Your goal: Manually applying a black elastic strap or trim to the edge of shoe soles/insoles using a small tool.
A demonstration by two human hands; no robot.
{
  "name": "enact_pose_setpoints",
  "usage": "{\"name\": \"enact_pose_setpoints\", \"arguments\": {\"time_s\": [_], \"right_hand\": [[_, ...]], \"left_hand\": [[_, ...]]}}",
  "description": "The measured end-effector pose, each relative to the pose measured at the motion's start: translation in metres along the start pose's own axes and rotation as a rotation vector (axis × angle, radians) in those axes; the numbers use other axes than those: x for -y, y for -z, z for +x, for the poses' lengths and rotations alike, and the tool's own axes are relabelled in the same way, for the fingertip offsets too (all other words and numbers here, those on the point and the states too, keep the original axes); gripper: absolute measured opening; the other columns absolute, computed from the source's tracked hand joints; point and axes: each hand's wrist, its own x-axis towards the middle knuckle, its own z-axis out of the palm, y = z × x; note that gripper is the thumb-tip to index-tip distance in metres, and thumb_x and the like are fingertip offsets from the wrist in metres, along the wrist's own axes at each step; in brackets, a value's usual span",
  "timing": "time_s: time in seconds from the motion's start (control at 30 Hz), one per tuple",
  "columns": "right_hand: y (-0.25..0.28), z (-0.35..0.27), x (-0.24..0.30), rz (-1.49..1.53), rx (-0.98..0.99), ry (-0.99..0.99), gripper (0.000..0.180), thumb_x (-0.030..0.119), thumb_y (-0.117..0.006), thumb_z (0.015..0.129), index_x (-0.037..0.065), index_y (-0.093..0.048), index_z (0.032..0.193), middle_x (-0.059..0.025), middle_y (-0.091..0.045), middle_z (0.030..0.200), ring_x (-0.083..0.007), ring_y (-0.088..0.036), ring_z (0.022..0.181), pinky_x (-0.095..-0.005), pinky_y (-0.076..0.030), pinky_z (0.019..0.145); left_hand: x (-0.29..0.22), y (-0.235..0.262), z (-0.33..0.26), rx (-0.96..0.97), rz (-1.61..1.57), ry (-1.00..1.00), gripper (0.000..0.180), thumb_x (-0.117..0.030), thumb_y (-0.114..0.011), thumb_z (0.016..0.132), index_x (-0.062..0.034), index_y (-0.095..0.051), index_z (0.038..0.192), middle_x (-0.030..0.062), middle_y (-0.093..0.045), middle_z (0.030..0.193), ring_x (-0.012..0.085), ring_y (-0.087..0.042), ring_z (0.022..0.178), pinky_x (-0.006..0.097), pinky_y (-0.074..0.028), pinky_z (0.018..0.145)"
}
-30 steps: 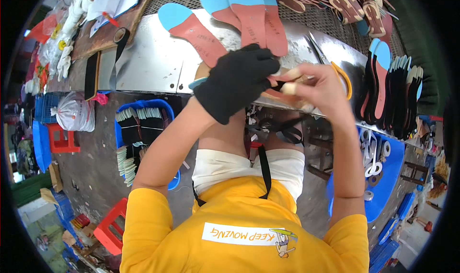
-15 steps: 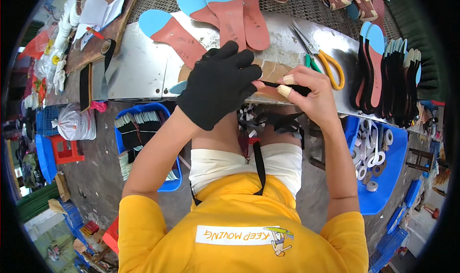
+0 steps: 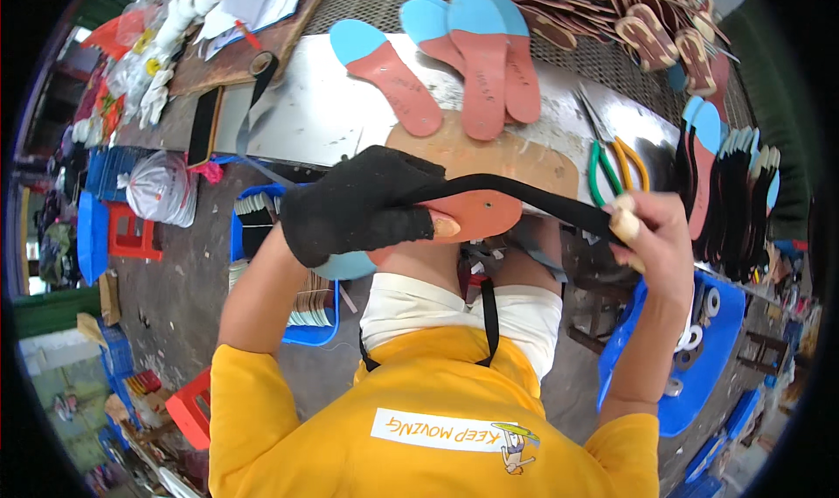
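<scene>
My left hand [image 3: 350,210], in a black glove with a bare thumb tip, is closed on an insole [image 3: 481,211]. The insole has a red-brown heel end on the right and a light blue toe end showing below the glove. From the gloved fingers a black strip [image 3: 533,194] runs along the insole's far edge and on to the right. My right hand [image 3: 657,231], with light tape on its fingertips, pinches the strip's other end and holds it drawn out. The glove hides how the strip meets the insole on the left.
Several blue and red-brown insoles [image 3: 481,70] lie on the metal table beyond a tan board [image 3: 542,162]. Scissors [image 3: 619,162] with green and orange handles lie to the right, beside a row of insoles [image 3: 730,192]. Below stands a blue bin [image 3: 721,341] with tape rolls.
My right hand has moved right and nearer me, drawing the black strip out. My left hand has turned and shifted slightly left, bringing the insole into sight over my lap.
</scene>
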Motion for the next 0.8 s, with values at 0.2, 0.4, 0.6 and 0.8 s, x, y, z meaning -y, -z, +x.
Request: {"name": "enact_pose_setpoints", "arguments": {"time_s": [0.2,0.4,0.6,0.8], "right_hand": [[-0.065,-0.029,-0.025,0.355,-0.176,0.067,0.032,0.025,-0.069,0.088,0.001,-0.064,0.108,-0.0024,-0.058,0.063,-0.005,-0.047,0.046,-0.0178,-0.03,0.04],[-0.117,-0.022,-0.015,0.447,-0.241,0.076,0.009,0.002,-0.062,0.09,0.0,-0.057,0.098,-0.0042,-0.063,0.078,-0.006,-0.058,0.069,-0.0183,-0.043,0.06],[-0.114,-0.011,-0.014,0.047,-0.388,0.2,0.013,-0.001,-0.073,0.078,-0.004,-0.064,0.087,-0.0026,-0.056,0.081,-0.0051,-0.049,0.066,-0.0196,-0.039,0.057],[-0.115,0.007,-0.022,-0.243,-0.464,0.345,0.017,-0.002,-0.075,0.072,-0.001,-0.068,0.088,-0.0076,-0.058,0.08,-0.0171,-0.057,0.066,-0.0254,-0.045,0.061]], "left_hand": [[-0.016,-0.034,-0.009,-0.376,-0.747,0.219,0.028,-0.015,-0.068,0.086,0.0023,-0.066,0.108,0.0049,-0.069,0.093,0.0086,-0.06,0.083,0.025,-0.047,0.072],[-0.037,-0.067,0.013,-0.696,-0.945,0.288,0.023,-0.017,-0.064,0.092,-0.0002,-0.065,0.107,-0.0003,-0.066,0.089,0.0048,-0.056,0.08,0.024,-0.046,0.07],[-0.033,-0.085,0.028,-0.925,-0.856,0.267,0.018,-0.019,-0.061,0.095,-0.0022,-0.065,0.103,-0.0035,-0.062,0.083,0.0027,-0.05,0.074,0.023,-0.042,0.064],[-0.039,-0.09,0.037,-0.977,-0.855,0.245,0.018,-0.017,-0.06,0.095,-0.0016,-0.064,0.102,-0.0044,-0.061,0.082,0.0023,-0.048,0.074,0.022,-0.041,0.064]]}}
